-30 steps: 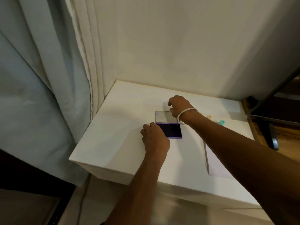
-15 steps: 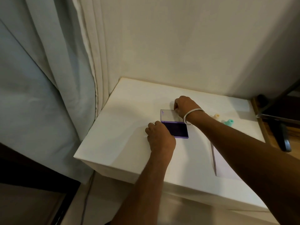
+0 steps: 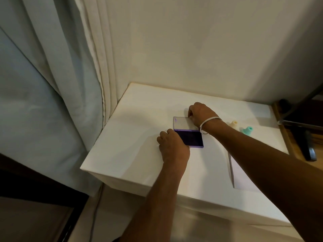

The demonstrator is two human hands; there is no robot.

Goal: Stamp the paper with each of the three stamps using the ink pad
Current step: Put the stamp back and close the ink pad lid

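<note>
We see a white surface (image 3: 132,137) set in a corner, with a pale curtain (image 3: 52,75) hanging to the left and a plain wall (image 3: 209,49) behind. The ink pad (image 3: 190,138) lies open on it, its dark purple pad showing and its clear lid (image 3: 182,123) folded back flat. The fingers of our left hand (image 3: 173,147) curl against the pad's near left corner and hide it. Our right hand (image 3: 201,113), a white bangle (image 3: 208,124) at the wrist, pinches the lid's far right corner. Right of those fingers stand a cream stamp (image 3: 233,124) and a teal stamp (image 3: 246,131). The paper (image 3: 244,177) lies nearer us, partly under the right forearm.
</note>
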